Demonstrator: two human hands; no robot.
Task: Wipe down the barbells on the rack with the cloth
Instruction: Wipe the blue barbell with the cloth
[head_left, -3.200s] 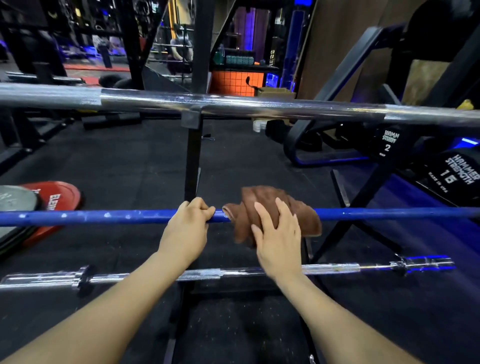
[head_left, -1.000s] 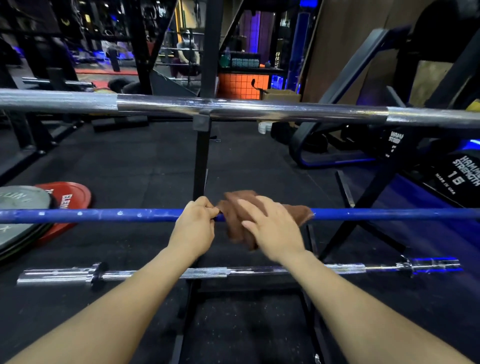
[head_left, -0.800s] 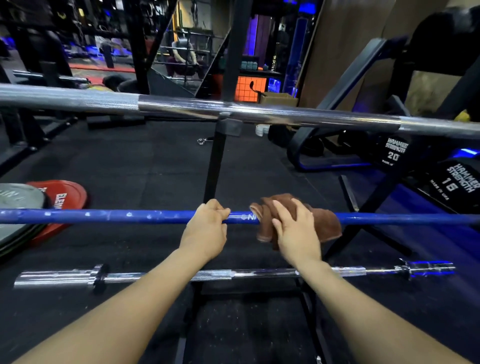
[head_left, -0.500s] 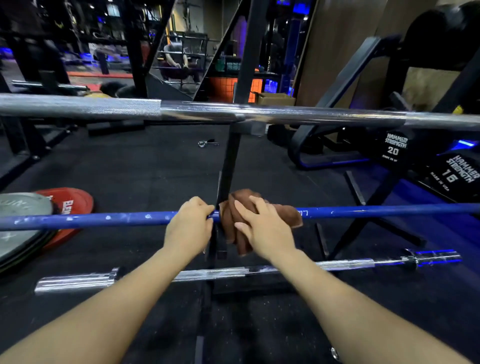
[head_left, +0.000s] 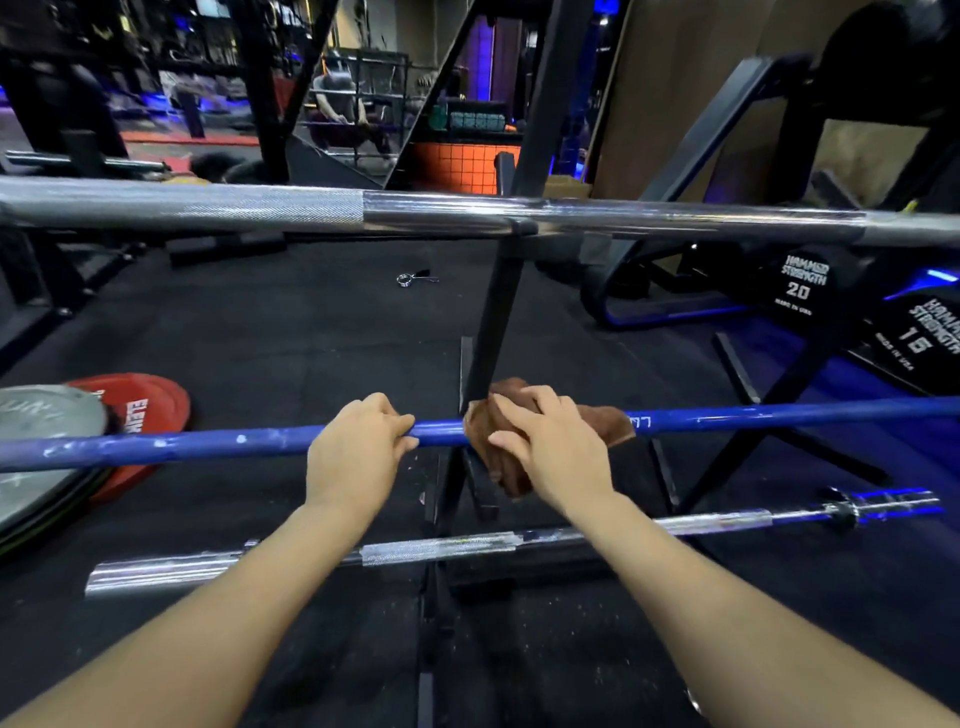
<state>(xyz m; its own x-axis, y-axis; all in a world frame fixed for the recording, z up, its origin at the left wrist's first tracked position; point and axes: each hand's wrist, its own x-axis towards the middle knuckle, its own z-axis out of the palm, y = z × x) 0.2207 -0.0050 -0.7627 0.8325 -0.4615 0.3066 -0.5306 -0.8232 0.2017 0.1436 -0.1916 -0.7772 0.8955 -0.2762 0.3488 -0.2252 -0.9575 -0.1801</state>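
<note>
Right now the rack (head_left: 493, 322) stands in the middle of the frame, a tall black post with bars lying across it. Biggest is the silver barbell (head_left: 441, 215) running across the upper part of the frame. Below it, across the middle, is the blue barbell (head_left: 208, 441), and lower down a thinner silver bar (head_left: 441, 548) lies near the floor. Red and grey plates (head_left: 130, 415) sit at the left edge.

My left hand (head_left: 353, 452) grips the blue barbell, fingers curled round it. My right hand (head_left: 550, 447) presses the brown cloth (head_left: 498, 467) onto the same bar, just beside the post, with fingers fairly straight on top.

I think I am in the middle of the job. I am wiping the blue one. I cannot tell if the two silver ones are clean yet.
</note>
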